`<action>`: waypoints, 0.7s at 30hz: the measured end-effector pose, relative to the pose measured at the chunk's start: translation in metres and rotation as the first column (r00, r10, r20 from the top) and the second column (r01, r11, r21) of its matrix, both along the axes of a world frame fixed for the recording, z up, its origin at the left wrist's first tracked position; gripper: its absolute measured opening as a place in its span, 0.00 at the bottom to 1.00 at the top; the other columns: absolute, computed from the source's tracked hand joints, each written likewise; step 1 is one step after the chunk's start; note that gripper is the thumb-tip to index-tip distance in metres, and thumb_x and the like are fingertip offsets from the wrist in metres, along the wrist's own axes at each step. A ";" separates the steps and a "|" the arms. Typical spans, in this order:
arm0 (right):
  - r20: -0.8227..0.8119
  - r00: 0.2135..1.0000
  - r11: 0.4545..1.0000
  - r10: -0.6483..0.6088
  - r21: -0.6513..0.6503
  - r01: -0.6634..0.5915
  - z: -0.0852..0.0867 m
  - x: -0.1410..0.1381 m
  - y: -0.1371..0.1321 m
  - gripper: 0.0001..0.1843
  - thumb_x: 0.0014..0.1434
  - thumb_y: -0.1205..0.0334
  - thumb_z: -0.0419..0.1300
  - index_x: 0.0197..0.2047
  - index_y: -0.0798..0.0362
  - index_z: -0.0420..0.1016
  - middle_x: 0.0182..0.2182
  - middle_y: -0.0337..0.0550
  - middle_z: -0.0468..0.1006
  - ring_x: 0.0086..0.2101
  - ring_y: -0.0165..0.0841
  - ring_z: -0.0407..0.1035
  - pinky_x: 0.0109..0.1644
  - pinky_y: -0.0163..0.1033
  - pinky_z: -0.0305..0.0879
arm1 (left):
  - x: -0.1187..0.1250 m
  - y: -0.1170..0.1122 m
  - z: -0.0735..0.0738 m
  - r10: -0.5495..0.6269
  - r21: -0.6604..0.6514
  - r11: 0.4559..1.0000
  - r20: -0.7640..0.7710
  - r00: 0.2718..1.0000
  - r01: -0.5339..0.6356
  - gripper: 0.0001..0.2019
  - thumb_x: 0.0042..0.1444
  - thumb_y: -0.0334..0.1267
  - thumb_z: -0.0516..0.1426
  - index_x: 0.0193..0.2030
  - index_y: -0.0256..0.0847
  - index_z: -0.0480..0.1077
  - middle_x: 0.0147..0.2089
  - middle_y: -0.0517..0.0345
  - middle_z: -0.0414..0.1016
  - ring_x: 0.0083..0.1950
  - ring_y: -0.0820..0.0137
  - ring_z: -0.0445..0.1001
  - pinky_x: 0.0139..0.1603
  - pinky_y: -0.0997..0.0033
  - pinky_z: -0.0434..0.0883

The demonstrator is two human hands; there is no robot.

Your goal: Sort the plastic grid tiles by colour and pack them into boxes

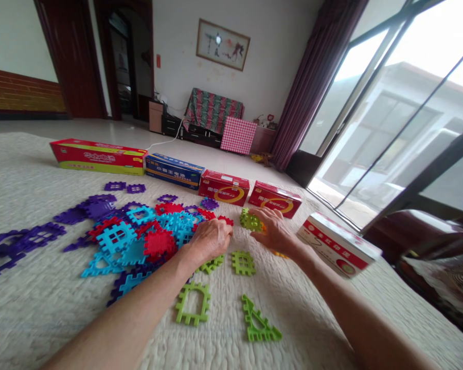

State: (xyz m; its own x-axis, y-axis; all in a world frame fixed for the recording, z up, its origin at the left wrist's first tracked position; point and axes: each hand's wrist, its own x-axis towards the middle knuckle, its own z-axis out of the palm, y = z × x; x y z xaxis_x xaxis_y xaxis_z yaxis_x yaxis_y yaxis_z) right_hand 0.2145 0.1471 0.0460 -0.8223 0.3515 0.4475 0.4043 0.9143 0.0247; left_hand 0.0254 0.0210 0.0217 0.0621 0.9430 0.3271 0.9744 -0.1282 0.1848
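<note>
My left hand (215,237) is closed at the right edge of a heap of plastic interlocking building pieces; what its fingers hold is hidden. A red piece (226,220) shows just behind those fingers. My right hand (274,226) has its thumb and fingers apart beside a green piece (250,220), with a bit of orange showing between them. More orange peeks out under the right wrist. Between my forearms lie a green window piece (243,263), a green frame piece (193,304) and a green triangle (257,322). Another green piece (212,264) is partly covered by my left hand.
Blue pieces (118,236), red ones (160,244) and purple ones (42,234) spread leftward over the pale quilted cover (81,329). Along the back stand a long red-green box (100,158), a blue box (175,171) and two red boxes (224,189). A white-red box (337,244) sits right.
</note>
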 end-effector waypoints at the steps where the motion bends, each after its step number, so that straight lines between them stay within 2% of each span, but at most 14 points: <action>1: 0.008 1.000 1.000 -0.004 0.019 0.004 -0.003 0.001 -0.003 0.30 0.50 0.64 0.62 0.57 0.51 0.64 0.53 0.52 0.72 0.54 0.45 0.63 0.57 0.55 0.54 | 0.000 0.001 -0.001 -0.002 0.001 1.000 0.000 1.000 0.002 0.14 0.55 0.33 0.49 0.38 0.42 0.77 0.39 0.51 0.78 0.40 0.62 0.75 0.40 0.64 0.70; 5: 0.026 0.999 0.999 -0.023 0.048 0.022 -0.009 0.001 -0.006 0.31 0.50 0.65 0.61 0.58 0.52 0.63 0.55 0.52 0.70 0.53 0.45 0.62 0.57 0.54 0.51 | 0.000 0.000 -0.001 0.000 -0.001 1.000 -0.012 1.000 0.000 0.14 0.57 0.35 0.48 0.36 0.42 0.76 0.38 0.51 0.77 0.40 0.62 0.75 0.40 0.64 0.71; 13: 0.037 0.999 0.997 -0.032 0.066 0.030 -0.007 0.003 -0.007 0.31 0.51 0.65 0.60 0.59 0.52 0.62 0.55 0.53 0.69 0.53 0.45 0.62 0.57 0.55 0.50 | 0.002 -0.002 0.003 0.019 0.004 1.000 0.021 1.000 -0.019 0.15 0.56 0.34 0.48 0.34 0.41 0.77 0.36 0.51 0.79 0.39 0.62 0.76 0.39 0.65 0.71; 15: 0.010 1.000 0.998 -0.010 0.064 0.009 -0.004 0.004 -0.011 0.29 0.51 0.65 0.60 0.57 0.52 0.63 0.54 0.53 0.69 0.52 0.45 0.63 0.57 0.55 0.52 | -0.001 0.001 0.003 0.028 0.001 1.000 0.120 0.992 -0.028 0.14 0.55 0.34 0.50 0.37 0.43 0.78 0.39 0.53 0.80 0.40 0.63 0.77 0.42 0.66 0.71; 17: -0.048 0.998 0.999 0.026 0.044 -0.024 0.001 0.005 -0.018 0.25 0.52 0.65 0.60 0.55 0.52 0.66 0.53 0.52 0.70 0.50 0.44 0.65 0.55 0.54 0.56 | -0.007 0.004 0.004 0.033 -0.031 0.999 0.284 0.958 -0.025 0.15 0.54 0.34 0.50 0.39 0.43 0.78 0.39 0.55 0.81 0.40 0.66 0.77 0.43 0.69 0.71; 21: -0.151 0.978 0.978 0.143 -0.132 -0.164 0.012 -0.003 -0.043 0.13 0.57 0.65 0.57 0.47 0.50 0.71 0.44 0.46 0.75 0.43 0.37 0.70 0.48 0.45 0.65 | -0.026 0.010 0.007 0.080 -0.092 0.995 0.615 0.785 -0.030 0.16 0.53 0.35 0.50 0.42 0.39 0.77 0.32 0.57 0.80 0.32 0.71 0.77 0.34 0.75 0.72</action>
